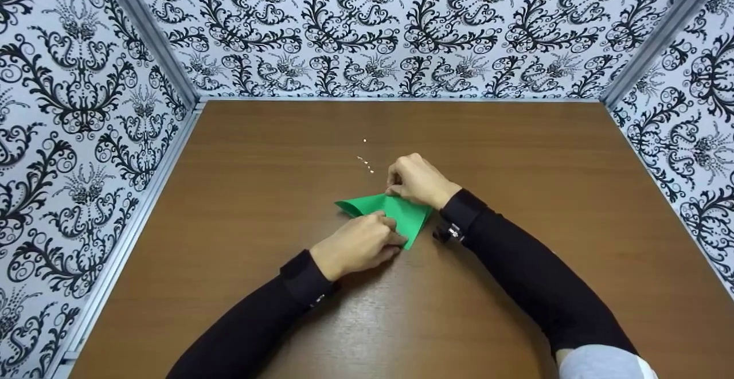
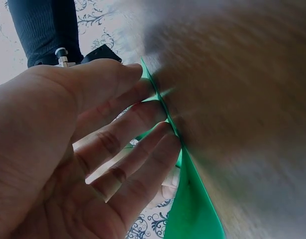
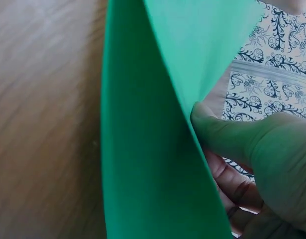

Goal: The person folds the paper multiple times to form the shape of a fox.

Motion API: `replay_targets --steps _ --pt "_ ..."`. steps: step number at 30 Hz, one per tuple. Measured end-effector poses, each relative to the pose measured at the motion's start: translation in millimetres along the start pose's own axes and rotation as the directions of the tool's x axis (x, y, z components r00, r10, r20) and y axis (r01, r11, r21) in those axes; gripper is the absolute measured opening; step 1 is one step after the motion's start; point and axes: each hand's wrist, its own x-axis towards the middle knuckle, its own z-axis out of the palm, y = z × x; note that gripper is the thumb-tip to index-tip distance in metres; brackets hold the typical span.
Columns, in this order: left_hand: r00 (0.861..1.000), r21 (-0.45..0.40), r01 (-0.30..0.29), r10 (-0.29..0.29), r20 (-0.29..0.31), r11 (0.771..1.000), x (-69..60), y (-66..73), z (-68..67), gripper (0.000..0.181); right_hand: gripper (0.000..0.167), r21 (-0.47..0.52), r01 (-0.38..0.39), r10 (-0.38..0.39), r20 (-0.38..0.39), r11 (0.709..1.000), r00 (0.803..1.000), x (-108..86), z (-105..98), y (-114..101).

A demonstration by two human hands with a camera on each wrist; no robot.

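A folded sheet of green paper [image 1: 410, 218] lies on the table between both hands, its left flap standing up a little from the surface. My left hand [image 1: 361, 241] presses the near part of the paper. The left wrist view shows that hand's fingers [image 2: 143, 184] extended, their tips along the sheet's lower edge. At the far edge my right hand [image 1: 418, 178] pinches the paper. In the right wrist view its thumb [image 3: 222, 134] sits against the fold line of the green sheet [image 3: 138, 124], with other fingers behind.
The brown wooden table [image 1: 258, 155] carries several small white bits [image 1: 367, 164] beyond the paper. Patterned black-and-white panels [image 1: 355, 35] in metal frames enclose the back and both sides.
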Motion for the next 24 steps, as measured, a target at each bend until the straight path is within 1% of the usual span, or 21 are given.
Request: replay_targets --steps 4,11,18,24 --pt "1.0 0.008 0.004 -0.004 -0.002 1.0 -0.1 0.5 -0.6 0.011 0.012 0.002 -0.019 0.019 -0.006 1.0 1.0 0.4 0.5 0.2" --pt "1.0 -0.055 0.019 -0.018 0.014 0.998 -0.6 -0.1 -1.0 0.016 0.014 0.023 -0.085 0.085 -0.007 0.996 0.996 -1.0 0.7 1.6" --pt "0.999 -0.104 0.036 -0.034 0.014 0.994 -0.8 -0.4 -1.8 0.017 0.013 0.032 -0.102 0.102 -0.009 0.994 0.995 -2.8 -1.1 5.0" --pt "0.998 -0.129 0.053 -0.05 0.031 0.99 -1.6 0.6 -4.0 0.02 0.011 0.036 -0.139 0.139 -0.002 0.99 0.99 -5.1 -4.6 10.9"
